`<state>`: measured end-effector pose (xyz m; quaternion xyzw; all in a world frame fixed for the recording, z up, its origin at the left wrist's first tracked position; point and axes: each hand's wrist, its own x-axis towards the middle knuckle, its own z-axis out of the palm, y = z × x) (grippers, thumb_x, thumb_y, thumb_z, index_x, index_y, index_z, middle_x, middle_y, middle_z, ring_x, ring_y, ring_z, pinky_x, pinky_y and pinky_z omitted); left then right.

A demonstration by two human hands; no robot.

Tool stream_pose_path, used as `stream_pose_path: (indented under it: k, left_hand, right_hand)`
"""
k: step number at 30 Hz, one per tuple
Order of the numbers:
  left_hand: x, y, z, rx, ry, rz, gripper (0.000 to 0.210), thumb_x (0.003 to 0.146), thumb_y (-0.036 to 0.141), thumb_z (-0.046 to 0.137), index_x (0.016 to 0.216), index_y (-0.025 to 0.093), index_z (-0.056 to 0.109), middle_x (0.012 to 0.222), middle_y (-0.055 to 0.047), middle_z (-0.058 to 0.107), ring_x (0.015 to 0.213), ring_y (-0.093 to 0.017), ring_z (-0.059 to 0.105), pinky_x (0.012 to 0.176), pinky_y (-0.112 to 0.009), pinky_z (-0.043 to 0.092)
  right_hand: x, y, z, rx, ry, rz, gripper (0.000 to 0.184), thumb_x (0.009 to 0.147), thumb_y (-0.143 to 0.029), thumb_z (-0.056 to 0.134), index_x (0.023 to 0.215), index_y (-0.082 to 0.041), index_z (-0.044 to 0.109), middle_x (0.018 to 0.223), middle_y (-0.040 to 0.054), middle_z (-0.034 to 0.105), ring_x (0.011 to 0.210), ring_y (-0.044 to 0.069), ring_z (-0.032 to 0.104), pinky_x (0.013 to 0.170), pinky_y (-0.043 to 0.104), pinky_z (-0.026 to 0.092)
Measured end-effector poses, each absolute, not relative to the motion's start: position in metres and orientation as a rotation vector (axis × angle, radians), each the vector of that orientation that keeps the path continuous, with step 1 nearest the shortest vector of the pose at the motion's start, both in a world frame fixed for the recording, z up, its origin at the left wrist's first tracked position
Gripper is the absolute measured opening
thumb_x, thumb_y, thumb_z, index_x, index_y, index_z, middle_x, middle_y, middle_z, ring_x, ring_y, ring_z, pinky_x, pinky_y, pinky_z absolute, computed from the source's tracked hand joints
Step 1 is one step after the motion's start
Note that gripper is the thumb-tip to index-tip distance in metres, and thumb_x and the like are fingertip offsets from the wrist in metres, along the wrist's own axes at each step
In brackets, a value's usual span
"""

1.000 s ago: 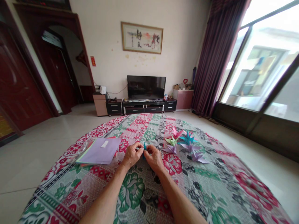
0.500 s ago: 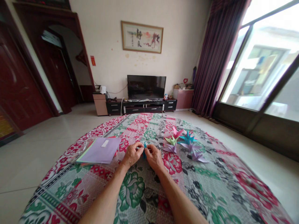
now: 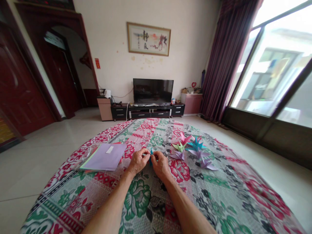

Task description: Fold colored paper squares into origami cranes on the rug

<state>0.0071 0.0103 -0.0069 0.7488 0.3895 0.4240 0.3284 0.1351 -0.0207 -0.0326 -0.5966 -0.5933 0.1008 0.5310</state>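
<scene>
Between my hands, over the middle of the table, is a small folded piece of blue paper (image 3: pixel 151 160), narrow and upright. My left hand (image 3: pixel 139 160) pinches it from the left with thumb and forefinger. From the other side my right hand (image 3: pixel 160 162) is closed on it too. Fingers cover most of the paper, so its exact shape is hidden. To the right lie several folded paper cranes: a pink one (image 3: pixel 184 139), a light green one (image 3: pixel 179 147), a blue one (image 3: pixel 196 143) and purple ones (image 3: pixel 178 155).
A stack of coloured paper sheets (image 3: pixel 104 160), purple on top with a small white piece (image 3: pixel 110 149), lies left of my hands. The round table wears a flowered cloth (image 3: pixel 97 201). Beyond it a television (image 3: pixel 153 91) stands on a low black cabinet (image 3: pixel 140 114).
</scene>
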Motion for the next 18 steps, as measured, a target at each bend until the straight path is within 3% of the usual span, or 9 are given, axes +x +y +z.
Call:
stream_pose_path:
  k: [8,18]
  left_hand:
    - [0.0098,0.0100,-0.0057,1.815,1.033,1.120,0.027,0.078,0.038,0.047,0.064,0.018,0.056,0.054,0.003,0.053,0.053,-0.011,0.051,0.053,-0.020,0.040]
    - [0.0101,0.0128,-0.0096,1.751,1.016,1.102,0.021,0.074,0.034,0.052,0.069,0.016,0.060,0.058,0.002,0.056,0.054,-0.012,0.053,0.054,-0.021,0.043]
  right_hand:
    - [0.1323,-0.0223,-0.0326,-1.397,-1.435,0.153,0.016,0.078,-0.024,0.045,0.071,-0.018,0.058,0.066,0.0018,0.058,0.060,0.013,0.051,0.059,0.023,0.038]
    - [0.1318,-0.0212,-0.0345,-1.327,-1.445,0.110,0.013,0.077,-0.021,0.045,0.071,-0.018,0.056,0.067,0.0014,0.056,0.062,0.013,0.051,0.060,0.023,0.040]
